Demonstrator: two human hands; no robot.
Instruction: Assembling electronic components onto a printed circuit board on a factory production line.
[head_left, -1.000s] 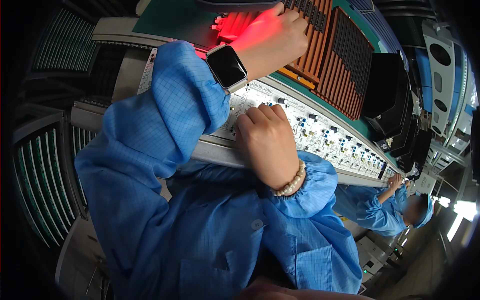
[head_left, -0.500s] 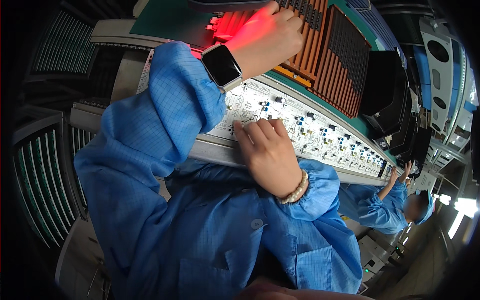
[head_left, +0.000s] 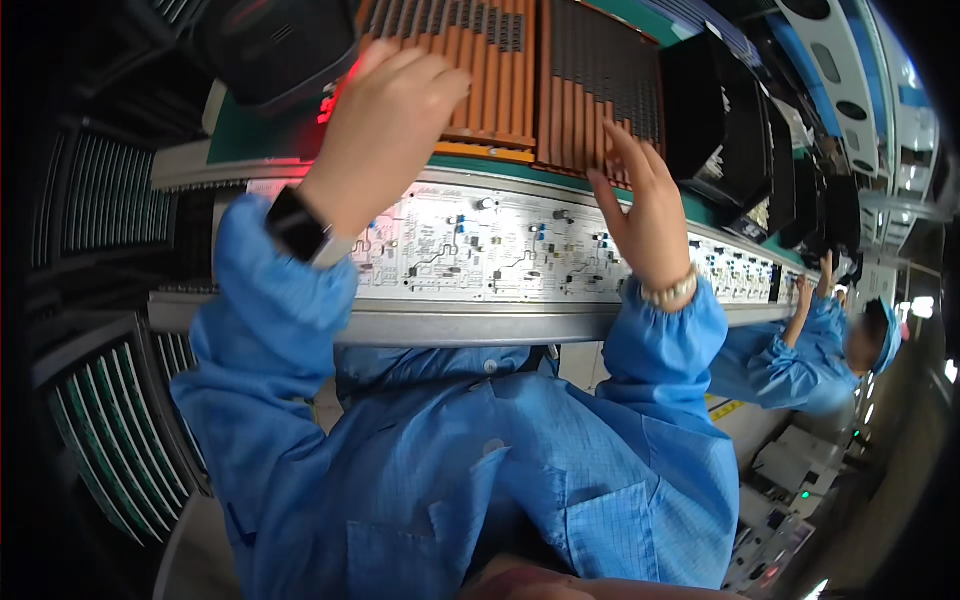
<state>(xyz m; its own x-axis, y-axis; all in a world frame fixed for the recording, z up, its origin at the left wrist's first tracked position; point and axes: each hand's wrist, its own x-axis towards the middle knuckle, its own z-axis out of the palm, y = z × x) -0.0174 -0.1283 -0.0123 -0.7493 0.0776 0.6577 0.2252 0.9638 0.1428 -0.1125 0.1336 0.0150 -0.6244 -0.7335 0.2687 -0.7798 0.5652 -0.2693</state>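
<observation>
My left hand (head_left: 395, 125), with a dark watch (head_left: 297, 228) at its wrist, is over the first rack of orange-brown slotted strips (head_left: 495, 110). Its fingers curl downward, their tips hidden; whatever they hold cannot be made out. My right hand (head_left: 648, 215), wearing a pale beaded bracelet, is raised at the near edge of a second rack of brown strips (head_left: 570, 105). Its thumb and forefinger are apart, with nothing visible between them. Small dark parts fill portions of both racks. Between me and the racks runs a row of white circuit boards (head_left: 480, 250) carrying small components.
A metal rail (head_left: 480, 328) borders the boards on my side. A black rounded device (head_left: 275, 50) stands at the far left, with red light beside it. Black bins (head_left: 715, 120) stand to the right. Another person in blue (head_left: 800, 365) works farther along the line.
My right hand has moved from the boards up and right to the second rack. In the view, my left hand has shifted left and down, and the racks and boards have shifted left.
</observation>
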